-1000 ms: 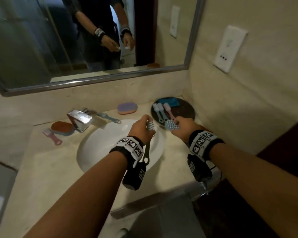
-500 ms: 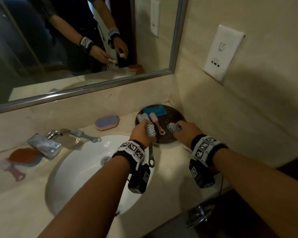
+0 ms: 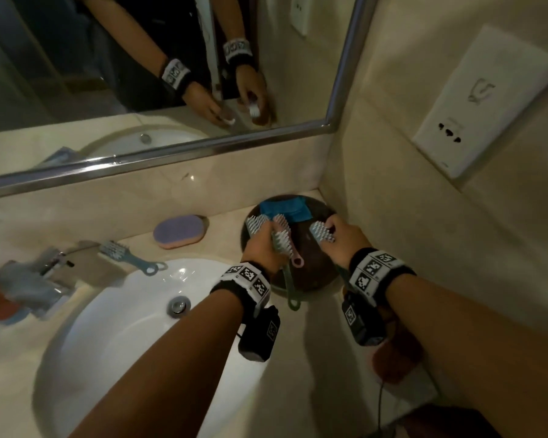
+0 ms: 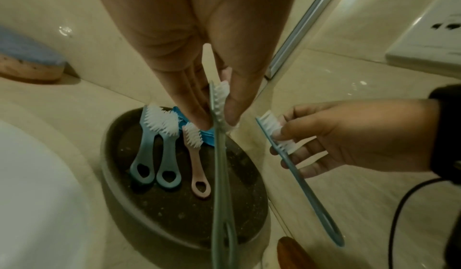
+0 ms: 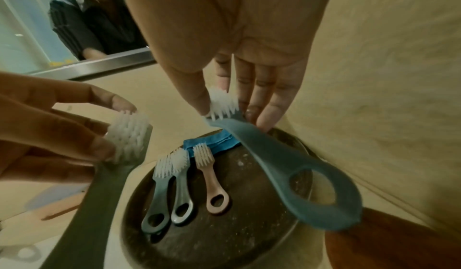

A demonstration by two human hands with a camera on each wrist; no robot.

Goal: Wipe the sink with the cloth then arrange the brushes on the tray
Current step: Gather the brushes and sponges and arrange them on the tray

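Head view: both hands over the round dark tray (image 3: 310,279) at the counter's back right corner, against the side wall. Left hand (image 3: 261,248) pinches a green brush (image 3: 280,245) by its bristle head, thumb and fingers clamped on either side, handle trailing down past the tray's near rim toward the sink (image 3: 114,327). Right hand (image 3: 342,238) pinches a blue brush (image 3: 321,235) the same way, by the head. Left wrist view: green brush (image 4: 219,155) held edge-on above the tray (image 4: 174,214); right hand (image 4: 349,135) beside it with the blue brush (image 4: 299,178) off the tray's right side, handle slanting down. Three brushes lie side by side on the tray, bristles toward the back wall: two blue ones (image 4: 154,151) touching, a pink one (image 4: 195,166) just right of them. Folded blue cloth (image 4: 207,133) at the tray's back edge, partly under the bristle ends. Right wrist view: thumb and fingers (image 5: 264,103) closed on the blue brush head (image 5: 224,103), looped handle hanging over the tray's right rim; left hand (image 5: 62,125) at left, clamped on the green brush (image 5: 119,155). Elsewhere on the counter: purple sponge (image 3: 179,232) by the back wall, another brush (image 3: 130,257) at the sink's back rim, tap (image 3: 35,279) blurred at the left.
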